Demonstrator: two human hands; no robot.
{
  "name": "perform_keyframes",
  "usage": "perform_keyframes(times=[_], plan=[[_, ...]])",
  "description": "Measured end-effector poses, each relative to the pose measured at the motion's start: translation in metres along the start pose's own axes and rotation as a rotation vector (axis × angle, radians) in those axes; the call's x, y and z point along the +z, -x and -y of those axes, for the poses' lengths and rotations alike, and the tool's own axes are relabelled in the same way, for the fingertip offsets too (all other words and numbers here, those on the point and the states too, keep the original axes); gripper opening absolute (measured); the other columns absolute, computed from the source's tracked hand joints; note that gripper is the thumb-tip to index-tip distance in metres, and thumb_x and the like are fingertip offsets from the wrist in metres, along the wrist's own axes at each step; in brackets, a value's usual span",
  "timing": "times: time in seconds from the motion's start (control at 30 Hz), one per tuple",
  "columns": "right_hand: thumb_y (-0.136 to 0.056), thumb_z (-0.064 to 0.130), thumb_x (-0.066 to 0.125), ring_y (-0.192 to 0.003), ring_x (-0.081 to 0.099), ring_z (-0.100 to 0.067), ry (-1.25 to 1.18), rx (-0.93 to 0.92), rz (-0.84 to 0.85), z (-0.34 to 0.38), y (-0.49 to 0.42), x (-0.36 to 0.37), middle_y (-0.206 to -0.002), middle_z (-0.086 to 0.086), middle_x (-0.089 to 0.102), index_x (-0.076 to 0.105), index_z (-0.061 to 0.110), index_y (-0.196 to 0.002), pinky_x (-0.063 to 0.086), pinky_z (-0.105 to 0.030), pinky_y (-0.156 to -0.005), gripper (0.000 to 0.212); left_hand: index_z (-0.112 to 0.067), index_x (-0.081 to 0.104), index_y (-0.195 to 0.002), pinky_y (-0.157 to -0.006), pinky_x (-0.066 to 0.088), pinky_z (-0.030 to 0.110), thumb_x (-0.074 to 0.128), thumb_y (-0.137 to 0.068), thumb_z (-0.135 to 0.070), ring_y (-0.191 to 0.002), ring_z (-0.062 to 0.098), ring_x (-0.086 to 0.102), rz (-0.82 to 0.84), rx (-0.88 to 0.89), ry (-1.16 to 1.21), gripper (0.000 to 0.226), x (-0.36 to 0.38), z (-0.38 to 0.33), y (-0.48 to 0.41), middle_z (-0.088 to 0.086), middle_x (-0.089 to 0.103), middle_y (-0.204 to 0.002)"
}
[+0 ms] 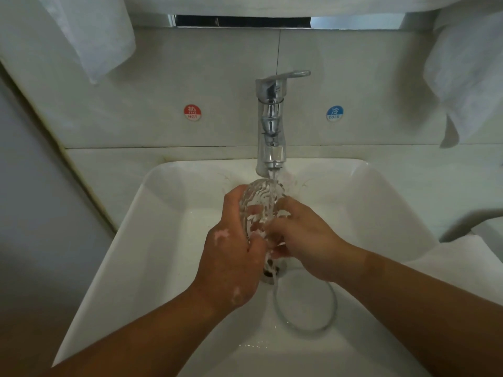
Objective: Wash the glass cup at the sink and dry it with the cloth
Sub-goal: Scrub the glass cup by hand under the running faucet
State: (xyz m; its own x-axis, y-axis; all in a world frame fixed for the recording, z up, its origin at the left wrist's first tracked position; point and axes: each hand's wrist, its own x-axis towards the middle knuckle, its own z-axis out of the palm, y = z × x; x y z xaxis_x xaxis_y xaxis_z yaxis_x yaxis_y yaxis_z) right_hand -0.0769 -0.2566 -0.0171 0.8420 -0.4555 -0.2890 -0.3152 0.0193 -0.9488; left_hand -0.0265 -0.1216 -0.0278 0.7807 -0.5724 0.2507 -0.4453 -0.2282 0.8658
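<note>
1. Gripping a ribbed glass cup [258, 198] from both sides, the fingers of the left hand [231, 257] curl round its left wall. The fingers of the right hand [304, 240] close on its lower right side. White foam speckles both hands.
2. The cup is held tilted over the middle of the white sink [152, 227], its far end right under the faucet [270, 126]. A stream of water [272, 176] runs onto it.
3. Below the hands lies the drain [272, 277], partly covered by them. A clear loop [333, 308] rests on the basin floor just beside it.
4. On the wall tiles, a red hot sticker [192, 112] sits left of the faucet and a blue cold sticker [334, 113] right of it.
5. A white towel [89, 36] hangs at the upper left and a second towel [468, 77] at the upper right. A white cloth [457, 257] lies on the bench right of the sink, cut off by the frame edge.
6. Water and foam blur the cup, so its mouth and base cannot be told apart. The right fingertips are hidden behind the glass.
7. Both bare forearms reach in from the bottom edge and converge at the cup. The back of the left hand faces the camera.
</note>
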Motion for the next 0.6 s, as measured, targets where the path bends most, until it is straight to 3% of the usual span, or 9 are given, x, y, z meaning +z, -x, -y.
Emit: perform_keyframes(times=[0.1, 0.2, 0.43, 0.6], plan=[[-0.095, 0.012, 0.052, -0.065, 0.067, -0.022, -0.049, 0.055, -0.044, 0.0022, 0.0002, -0.0001, -0.081, -0.015, 0.074, 0.069, 0.019, -0.105, 0.058, -0.035, -0.06, 0.021, -0.044, 0.032, -0.136, -0.068, 0.053, 0.004, 0.058, -0.096, -0.005, -0.09, -0.02, 0.064, 0.01, 0.01, 0.008, 0.061, 0.0022, 0.0002, -0.0002, -0.033, 0.06, -0.099], [-0.096, 0.019, 0.053, -0.061, 0.065, -0.022, -0.106, 0.128, -0.035, 0.0014, -0.0004, 0.0003, -0.078, -0.01, 0.072, 0.072, 0.02, -0.104, 0.055, -0.032, -0.058, 0.021, -0.035, 0.033, -0.148, -0.069, 0.049, 0.0, 0.06, -0.1, -0.011, -0.091, -0.026, 0.06, 0.039, -0.005, 0.015, 0.06, 0.004, 0.0017, -0.0007, -0.036, 0.058, -0.101], [-0.08, -0.002, 0.052, -0.065, 0.062, -0.023, -0.093, 0.172, -0.004, 0.0005, -0.0006, -0.0024, -0.078, -0.01, 0.07, 0.073, 0.02, -0.101, 0.054, -0.034, -0.063, 0.037, -0.037, 0.031, -0.15, -0.07, 0.046, -0.003, 0.062, -0.101, -0.015, -0.091, -0.03, 0.058, 0.059, 0.006, -0.008, 0.063, 0.0048, 0.0039, -0.0004, -0.038, 0.057, -0.103], [-0.088, 0.014, 0.056, -0.068, 0.065, -0.021, -0.1, 0.175, -0.031, 0.0018, -0.0004, -0.0019, -0.079, -0.006, 0.074, 0.073, 0.022, -0.101, 0.057, -0.036, -0.071, 0.023, -0.036, 0.029, -0.152, -0.07, 0.047, -0.002, 0.06, -0.1, -0.009, -0.091, -0.029, 0.059, 0.065, -0.001, -0.009, 0.067, 0.0048, 0.0039, -0.0011, -0.036, 0.056, -0.105]])
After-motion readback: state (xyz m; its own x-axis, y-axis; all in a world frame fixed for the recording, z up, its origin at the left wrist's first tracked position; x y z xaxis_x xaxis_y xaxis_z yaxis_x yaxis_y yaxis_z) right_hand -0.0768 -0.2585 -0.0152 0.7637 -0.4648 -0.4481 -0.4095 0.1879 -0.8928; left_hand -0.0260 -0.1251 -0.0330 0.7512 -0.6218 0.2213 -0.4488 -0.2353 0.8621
